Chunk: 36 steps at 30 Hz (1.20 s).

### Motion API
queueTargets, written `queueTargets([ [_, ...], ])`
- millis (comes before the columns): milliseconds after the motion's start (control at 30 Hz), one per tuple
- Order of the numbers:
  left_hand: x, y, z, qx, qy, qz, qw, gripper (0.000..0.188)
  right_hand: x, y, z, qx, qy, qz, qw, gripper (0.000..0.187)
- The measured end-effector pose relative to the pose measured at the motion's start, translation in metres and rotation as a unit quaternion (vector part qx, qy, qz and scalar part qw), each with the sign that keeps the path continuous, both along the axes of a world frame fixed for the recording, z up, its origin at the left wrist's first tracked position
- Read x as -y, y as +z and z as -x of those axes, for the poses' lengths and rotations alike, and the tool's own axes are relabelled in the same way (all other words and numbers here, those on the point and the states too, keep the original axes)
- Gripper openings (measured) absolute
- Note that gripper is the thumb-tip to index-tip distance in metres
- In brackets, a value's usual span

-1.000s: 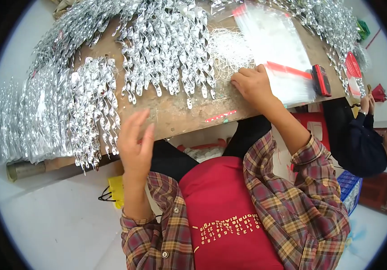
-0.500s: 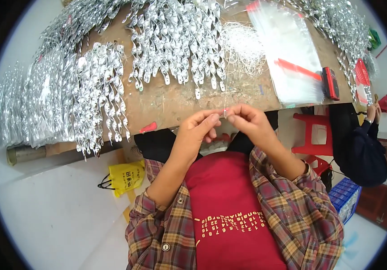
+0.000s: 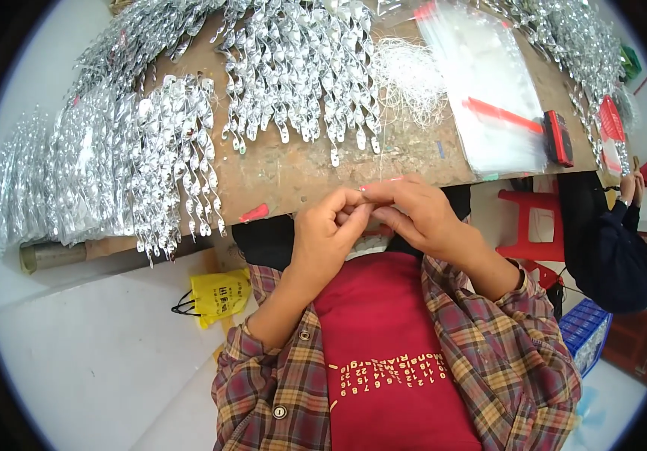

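My left hand (image 3: 328,229) and my right hand (image 3: 421,214) meet at the table's front edge, above my lap. Both are closed, thumbs pressed to the fingers and fingertips touching. Whatever they pinch is hidden between the fingers. Small pink-red spots show at the fingers. Just beyond them, a faint white thread (image 3: 381,161) crosses the tabletop toward the hands. Farther back lies a tangled heap of white thread (image 3: 411,79). Nearest on the left, a small red piece (image 3: 254,213) rests by the edge.
Silvery twisted strips lie in bunches at the back (image 3: 297,75) and left (image 3: 173,158), some overhanging the worn table (image 3: 301,177). Clear bags (image 3: 489,90) with red bands and a red-black box (image 3: 558,139) sit right. A red stool (image 3: 530,225) and another person (image 3: 613,252) are beyond.
My hands have drawn together, and the right fingers now fold over the left fingertips. The thread and pink bit that showed between them are mostly covered. The view has shifted slightly.
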<state>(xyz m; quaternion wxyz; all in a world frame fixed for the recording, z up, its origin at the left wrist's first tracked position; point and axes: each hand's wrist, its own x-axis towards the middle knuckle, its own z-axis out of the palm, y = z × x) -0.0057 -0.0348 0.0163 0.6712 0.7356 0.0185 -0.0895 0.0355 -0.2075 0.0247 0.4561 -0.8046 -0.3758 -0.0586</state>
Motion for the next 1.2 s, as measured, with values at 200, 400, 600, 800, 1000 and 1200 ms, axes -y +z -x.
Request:
queueTargets([
  [200, -0.008, 0.006, -0.013, 0.027, -0.072, -0.059, 0.995, 0.012, 0.013, 0.003, -0.005, 0.086, -0.015, 0.101, 0.991, 0.011],
  [400, -0.004, 0.017, -0.11, 0.224, 0.062, -0.232, 0.945, 0.017, 0.027, 0.008, -0.001, -0.038, -0.067, 0.066, 0.995, 0.005],
  [600, -0.001, 0.002, -0.217, 0.337, 0.179, -0.388, 0.839, 0.026, 0.027, 0.002, 0.008, -0.078, -0.026, 0.046, 0.996, 0.004],
  [800, 0.008, -0.009, -0.255, 0.205, 0.165, -0.524, 0.81, 0.036, 0.034, 0.004, 0.011, -0.09, -0.036, 0.02, 0.995, 0.004],
  [1000, -0.023, -0.011, -0.265, 0.116, 0.141, -0.43, 0.884, 0.025, 0.048, -0.002, 0.012, -0.146, -0.084, 0.003, 0.986, 0.006],
  [1200, -0.066, 0.024, -0.244, 0.073, 0.209, -0.01, 0.975, 0.031, 0.044, 0.001, 0.009, -0.222, -0.103, -0.06, 0.968, 0.008],
])
